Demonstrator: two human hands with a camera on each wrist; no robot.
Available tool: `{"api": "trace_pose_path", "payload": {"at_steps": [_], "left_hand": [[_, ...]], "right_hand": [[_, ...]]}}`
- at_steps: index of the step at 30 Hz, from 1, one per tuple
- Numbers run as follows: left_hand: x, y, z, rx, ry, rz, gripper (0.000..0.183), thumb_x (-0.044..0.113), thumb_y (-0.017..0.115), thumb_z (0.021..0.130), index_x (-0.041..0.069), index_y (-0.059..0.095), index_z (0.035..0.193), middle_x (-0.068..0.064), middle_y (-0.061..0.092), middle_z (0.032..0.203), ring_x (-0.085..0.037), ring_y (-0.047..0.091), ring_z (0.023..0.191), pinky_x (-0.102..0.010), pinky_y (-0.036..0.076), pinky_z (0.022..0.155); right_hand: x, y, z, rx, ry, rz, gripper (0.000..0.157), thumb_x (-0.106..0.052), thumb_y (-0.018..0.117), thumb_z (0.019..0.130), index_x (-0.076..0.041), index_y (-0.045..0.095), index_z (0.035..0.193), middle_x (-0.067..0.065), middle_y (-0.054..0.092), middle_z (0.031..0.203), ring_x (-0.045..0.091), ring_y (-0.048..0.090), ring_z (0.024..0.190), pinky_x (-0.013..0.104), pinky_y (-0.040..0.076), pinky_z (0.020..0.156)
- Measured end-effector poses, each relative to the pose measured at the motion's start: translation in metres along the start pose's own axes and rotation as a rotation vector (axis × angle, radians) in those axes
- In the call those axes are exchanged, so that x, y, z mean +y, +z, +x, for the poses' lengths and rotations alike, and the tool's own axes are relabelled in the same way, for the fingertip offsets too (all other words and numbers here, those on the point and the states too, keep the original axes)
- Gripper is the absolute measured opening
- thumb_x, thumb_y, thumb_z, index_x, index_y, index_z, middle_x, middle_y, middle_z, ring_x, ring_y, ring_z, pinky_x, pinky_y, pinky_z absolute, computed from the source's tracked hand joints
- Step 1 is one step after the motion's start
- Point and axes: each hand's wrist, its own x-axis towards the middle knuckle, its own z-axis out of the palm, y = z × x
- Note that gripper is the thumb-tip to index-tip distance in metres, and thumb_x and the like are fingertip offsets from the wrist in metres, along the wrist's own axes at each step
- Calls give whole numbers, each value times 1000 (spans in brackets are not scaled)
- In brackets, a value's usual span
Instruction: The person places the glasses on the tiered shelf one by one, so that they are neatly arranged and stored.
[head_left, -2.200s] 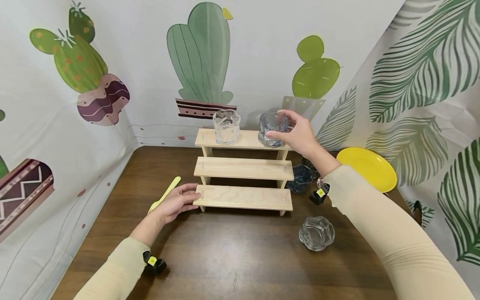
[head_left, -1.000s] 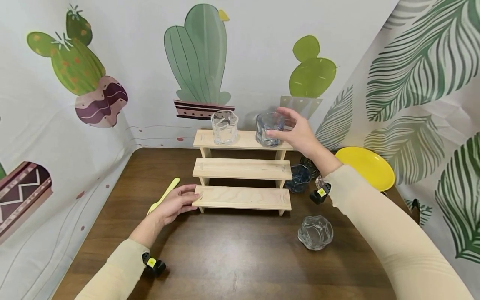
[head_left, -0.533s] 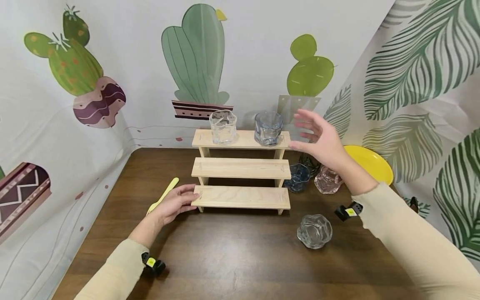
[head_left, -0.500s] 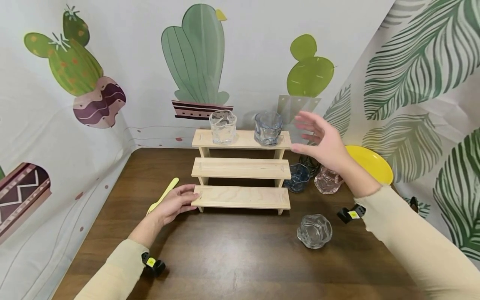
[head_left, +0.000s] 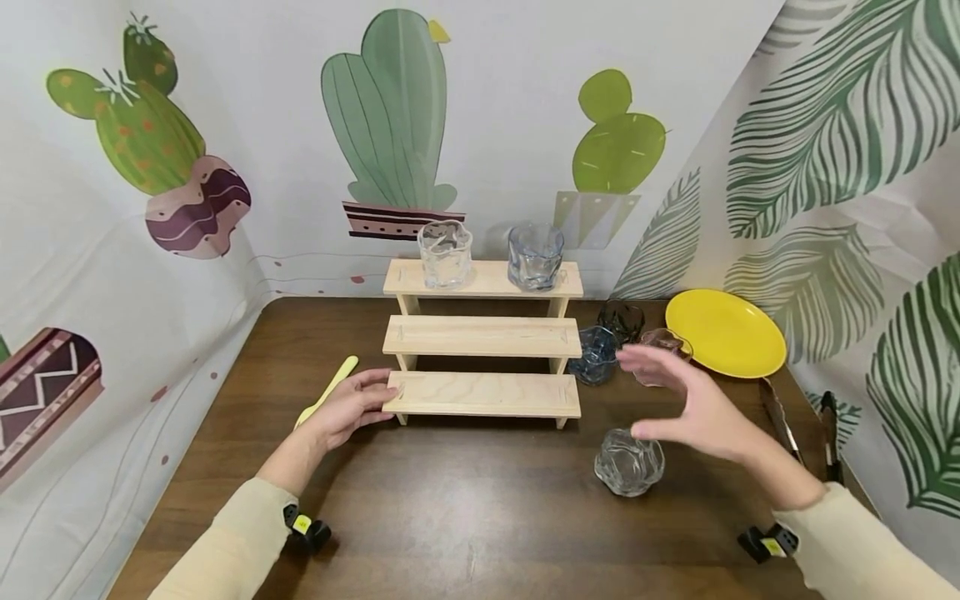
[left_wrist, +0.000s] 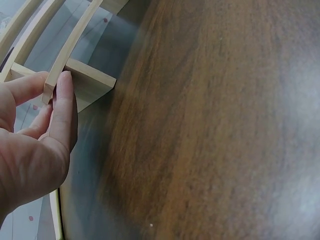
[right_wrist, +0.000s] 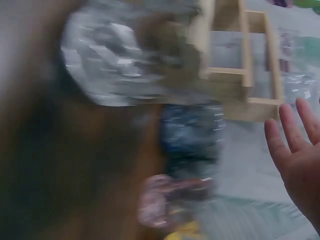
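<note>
My left hand [head_left: 351,410] pinches the left end of the lowest step of a three-step wooden display rack [head_left: 483,335]; the left wrist view shows thumb and fingers on either side of the plank [left_wrist: 67,52]. On the top step stand a clear glass [head_left: 446,265] and a pale blue glass [head_left: 536,265], side by side and apart. My right hand [head_left: 701,412] is in the air with spread fingers and holds nothing. Its thumb overlaps the rim of another clear glass [head_left: 627,468] on the table. In the blurred right wrist view that glass [right_wrist: 107,60] looms large.
Right of the rack stand a dark blue glass [head_left: 595,360], a dark glass [head_left: 621,317] and a pink glass [head_left: 670,340], partly behind my fingers. A yellow plate [head_left: 726,333] lies behind them. Dark long utensils [head_left: 830,437] lie far right, a yellow-green utensil [head_left: 333,387] left.
My right hand has let go of the pale blue glass on the top step, then moved right and down toward the clear glass on the table. The left hand has stayed on the rack.
</note>
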Motion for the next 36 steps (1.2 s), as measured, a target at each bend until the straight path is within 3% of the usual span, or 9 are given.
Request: {"api": "trace_pose_path", "payload": {"at_steps": [7,13,19,24,36], "left_hand": [[0,-2,0,12,1,-2,65,11,69,100,-3,37,155,-20,56,132,-21,67,101,-34,61,85],[0,-2,0,5,-1,-2,67,13,70,100,-3,35,155,-21,56,133,-20,67,101,-34,61,85],[1,0,-1,4,-8,-10,66,12,70,100,-3,37,155,-20,56,132,-21,67,101,-34,61,85],[1,1,1,6,-11,-13,64,11,69,100,-2,37,154,-20,57,131,-21,67,100,-35,61,85],[-2,-1,1,6,7,9,64,11,67,101,-3,36,155,-22,56,133,-21,67,102,-34,60,86]], "right_hand": [[34,24,-48,-79,90,27,103,-6,97,69,-11,42,156,11,52,151,24,52,135,20,38,112],[47,43,-71,-97,173,65,105,-15,100,69,-12,42,156,17,51,150,14,49,136,14,34,110],[52,50,-78,-49,209,69,102,-18,100,69,-5,43,153,8,56,144,16,56,127,15,41,104],[56,53,-82,2,244,78,95,-16,100,69,-3,47,147,8,60,136,16,60,121,16,45,100],[59,59,-87,103,235,64,83,-11,101,66,-9,56,135,13,65,128,15,68,110,17,52,93]]}}
